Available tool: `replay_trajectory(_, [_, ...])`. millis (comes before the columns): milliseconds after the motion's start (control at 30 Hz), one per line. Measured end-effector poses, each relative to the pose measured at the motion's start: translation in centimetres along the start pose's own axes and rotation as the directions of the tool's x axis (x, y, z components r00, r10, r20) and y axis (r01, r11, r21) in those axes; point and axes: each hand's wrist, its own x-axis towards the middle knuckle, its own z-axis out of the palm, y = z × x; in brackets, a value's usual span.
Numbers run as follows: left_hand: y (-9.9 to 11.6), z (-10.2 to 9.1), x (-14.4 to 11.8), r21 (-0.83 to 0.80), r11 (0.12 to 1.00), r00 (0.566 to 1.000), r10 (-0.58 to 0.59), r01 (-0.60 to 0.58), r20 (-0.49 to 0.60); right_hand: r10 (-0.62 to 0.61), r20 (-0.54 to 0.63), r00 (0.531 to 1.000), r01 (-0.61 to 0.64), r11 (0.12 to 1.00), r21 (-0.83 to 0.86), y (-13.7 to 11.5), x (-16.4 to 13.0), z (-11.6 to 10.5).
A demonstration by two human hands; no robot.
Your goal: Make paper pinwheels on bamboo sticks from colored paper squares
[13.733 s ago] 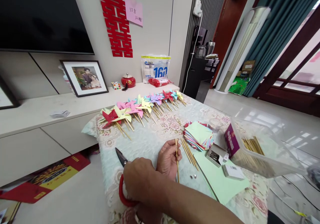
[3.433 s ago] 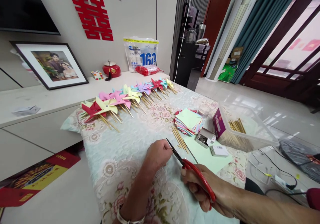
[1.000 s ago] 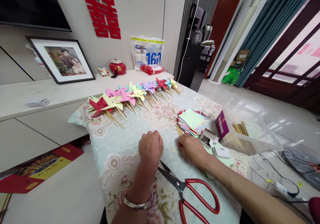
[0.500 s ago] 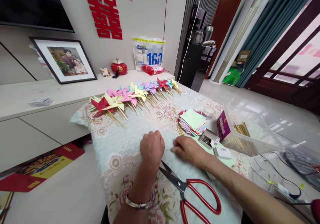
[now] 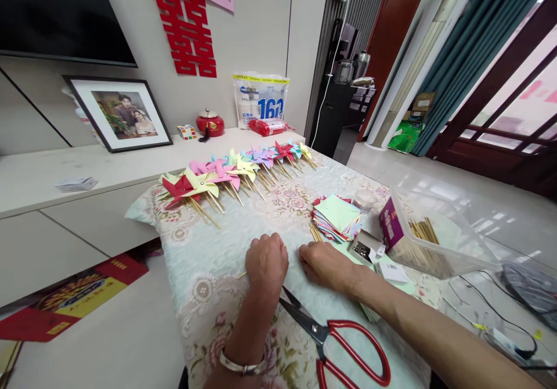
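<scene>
Head view: left fingers (image 5: 282,254) are clamping a stick (image 5: 242,275); scissors (image 5: 318,331) are now lying behind freed right fingers (image 5: 305,254), grip unclear.

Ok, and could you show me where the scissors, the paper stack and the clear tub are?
Scissors (image 5: 320,332): head view, on the metal by the pivot.
Paper stack (image 5: 337,213): head view, on the green top sheet.
Tub (image 5: 391,225): head view, on the wall's purple label.
</scene>
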Motion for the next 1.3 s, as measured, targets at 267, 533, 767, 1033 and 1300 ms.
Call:
replay_trajectory(267, [0.1, 0.0, 0.0, 0.014, 1.000, 1.000, 0.000, 0.000, 0.001, 0.009, -0.059, 0.998, -0.002, 0.993, 0.118, 0.1, -0.2, 1.1])
replay_trajectory(533, [0.1, 0.1, 0.1, 0.011, 1.000, 1.000, 0.008, -0.008, 0.004, 0.145, -0.159, 0.977, -0.039, 0.846, 0.531, 5.4, -1.2, -2.0])
replay_trajectory(767, [0.2, 0.3, 0.1, 0.038, 0.999, 0.999, 0.035, -0.035, 0.007, 0.446, -0.378, 0.811, -0.243, 0.845, 0.476, 13.0, -2.7, -10.2])
replay_trajectory(1033, [0.3, 0.4, 0.5, 0.047, 0.999, 0.999, 0.018, -0.020, 0.050, 0.604, -0.344, 0.719, -0.603, 0.788, 0.121, 20.5, 0.1, -11.6])
replay_trajectory(1300, [0.3, 0.4, 0.6, 0.049, 0.999, 0.998, 0.017, -0.021, 0.064, 0.607, -0.195, 0.770, -0.636, 0.757, -0.152, 19.8, 3.2, -10.9])
